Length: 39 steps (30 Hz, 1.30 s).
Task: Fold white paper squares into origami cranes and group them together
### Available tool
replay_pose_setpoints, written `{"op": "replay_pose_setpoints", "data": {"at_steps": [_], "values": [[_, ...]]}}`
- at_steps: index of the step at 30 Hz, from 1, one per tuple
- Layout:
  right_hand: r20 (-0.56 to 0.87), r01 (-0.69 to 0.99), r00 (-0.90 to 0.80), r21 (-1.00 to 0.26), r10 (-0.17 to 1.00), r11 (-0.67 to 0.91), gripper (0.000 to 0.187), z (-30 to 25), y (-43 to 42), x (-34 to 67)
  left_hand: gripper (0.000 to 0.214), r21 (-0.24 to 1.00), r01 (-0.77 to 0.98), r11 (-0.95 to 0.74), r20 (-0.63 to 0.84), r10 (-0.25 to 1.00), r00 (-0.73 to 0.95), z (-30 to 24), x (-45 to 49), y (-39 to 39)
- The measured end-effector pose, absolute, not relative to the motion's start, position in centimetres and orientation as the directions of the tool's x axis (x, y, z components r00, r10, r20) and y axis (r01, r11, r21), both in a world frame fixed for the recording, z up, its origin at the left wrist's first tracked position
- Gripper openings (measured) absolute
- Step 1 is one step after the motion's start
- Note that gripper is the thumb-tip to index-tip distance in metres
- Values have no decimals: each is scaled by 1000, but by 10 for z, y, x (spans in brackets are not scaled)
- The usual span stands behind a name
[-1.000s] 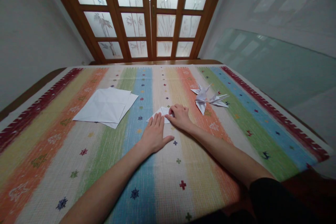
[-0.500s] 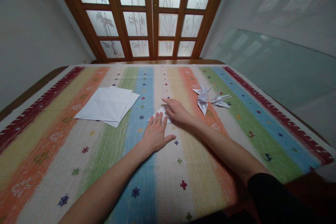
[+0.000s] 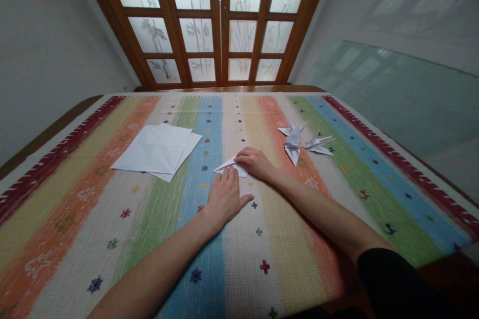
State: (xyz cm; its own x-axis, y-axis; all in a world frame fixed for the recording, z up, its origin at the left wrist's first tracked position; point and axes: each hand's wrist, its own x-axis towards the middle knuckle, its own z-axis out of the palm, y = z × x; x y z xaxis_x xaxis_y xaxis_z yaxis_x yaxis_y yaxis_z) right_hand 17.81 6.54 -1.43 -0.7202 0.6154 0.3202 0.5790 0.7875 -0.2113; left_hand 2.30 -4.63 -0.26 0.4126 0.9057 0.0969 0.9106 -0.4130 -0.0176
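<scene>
A small piece of white folded paper (image 3: 227, 163) lies on the tablecloth, its narrow point toward the left. My left hand (image 3: 225, 194) rests palm down with fingers stretched and thumb apart, its fingertips touching the paper's near edge. At the paper's right end, my right hand (image 3: 255, 162) has its fingers bent and drawn together on the upper edge. That hand covers part of the paper, so the fold under it is hidden.
White paper sheets (image 3: 153, 148) lie loosely stacked at left. To the right stand two folded paper cranes (image 3: 294, 140), close together. A striped tablecloth (image 3: 149, 239) covers the table. Wood-framed glass doors (image 3: 222, 35) are behind it, with walls on both sides.
My right hand's extended index finger has drawn in and bent onto the paper. My left fingers have slid slightly nearer to me, exposing more of the paper. The view has shifted slightly.
</scene>
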Motion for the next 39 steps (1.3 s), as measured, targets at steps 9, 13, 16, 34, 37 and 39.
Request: {"op": "replay_pose_setpoints", "data": {"at_steps": [9,13,16,34,37,39], "values": [[262,520,-808,-101,527,848,22,-8,57,180,83,-36,937,-346,103,932,348,2,23,-50],[276,523,-799,-118,534,844,24,-7,56,180,84,-24,926,-376,132,917,376,0,22,-48],[262,526,-803,-112,535,843,25,-6,55,180,85,-44,922,-384,140,912,386,-1,21,-47],[293,578,-739,-189,607,794,35,-17,47,212,82,58,927,-371,47,928,369,-6,17,-42],[305,620,-650,-318,696,718,32,-16,44,216,81,57,918,-391,50,920,389,-6,15,-41],[312,652,-544,-426,779,627,27,-12,46,215,81,59,912,-406,52,914,403,-6,14,-40]]}}
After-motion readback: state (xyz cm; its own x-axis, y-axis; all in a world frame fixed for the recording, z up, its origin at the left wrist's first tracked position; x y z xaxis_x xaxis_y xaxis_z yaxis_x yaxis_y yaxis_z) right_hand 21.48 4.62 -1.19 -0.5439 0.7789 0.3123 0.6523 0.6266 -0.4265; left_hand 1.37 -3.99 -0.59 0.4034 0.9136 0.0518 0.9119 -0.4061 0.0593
